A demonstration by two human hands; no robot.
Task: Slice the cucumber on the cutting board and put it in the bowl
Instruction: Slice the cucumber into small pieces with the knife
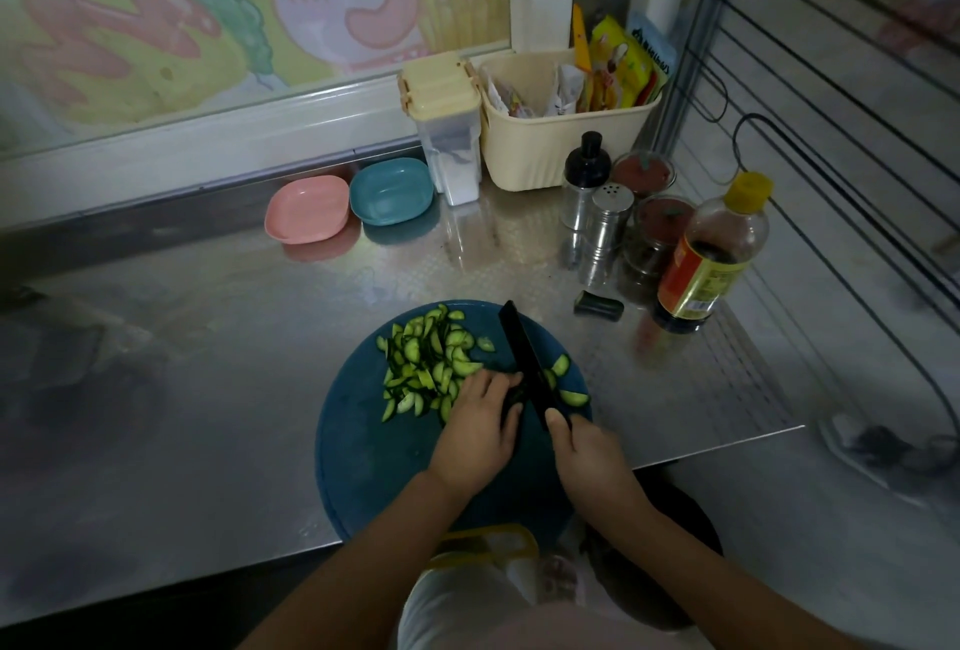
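A round dark-blue cutting board (363, 447) lies at the front edge of the steel counter. A heap of cucumber slices (431, 363) covers its far left part, and a few slices (563, 379) lie right of the blade. My left hand (480, 428) holds down the dark uncut cucumber piece (511, 397), mostly hidden under its fingers. My right hand (584, 452) grips the handle of a black knife (522, 356), whose blade points away from me beside my left fingers. A pink bowl (306, 208) and a teal bowl (390, 189) stand at the back.
To the right of the board stand a soy sauce bottle (709, 254), jars, a steel shaker (605, 226) and a dark cucumber end (597, 306). A cream basket (563, 130) and a lidded seasoning box (447, 130) stand at the back. The counter edge drops off at right.
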